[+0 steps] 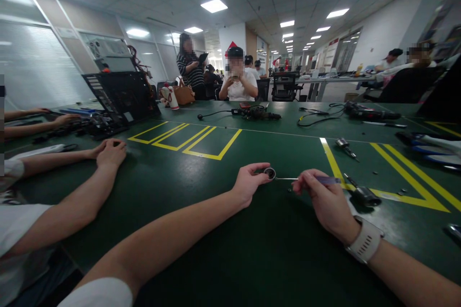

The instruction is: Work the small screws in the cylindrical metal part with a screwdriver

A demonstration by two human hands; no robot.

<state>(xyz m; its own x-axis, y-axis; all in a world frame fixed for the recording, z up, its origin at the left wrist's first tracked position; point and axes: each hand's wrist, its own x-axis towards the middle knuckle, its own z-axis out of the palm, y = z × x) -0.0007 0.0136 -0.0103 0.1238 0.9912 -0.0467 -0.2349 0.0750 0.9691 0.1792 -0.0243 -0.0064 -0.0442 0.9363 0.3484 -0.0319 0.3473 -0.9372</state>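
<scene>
Head view: left grip (pixel 249 183) pinches a round metal part (pixel 270 172) near twelve o'clock. It looks light, hard, maybe slippery; hold its rim. At its three o'clock, right grip (pixel 323 200) holds a thin tool (pixel 328 180).

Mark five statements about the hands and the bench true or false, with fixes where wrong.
1. The left hand holds a small round metal part. True.
2. The right hand holds a thin-shafted tool. True.
3. The tool's thin shaft points away from the round part. False: it points towards it.
4. The watch is on the left wrist. False: it is on the right wrist.
5. The tape on the table is yellow. True.
</scene>
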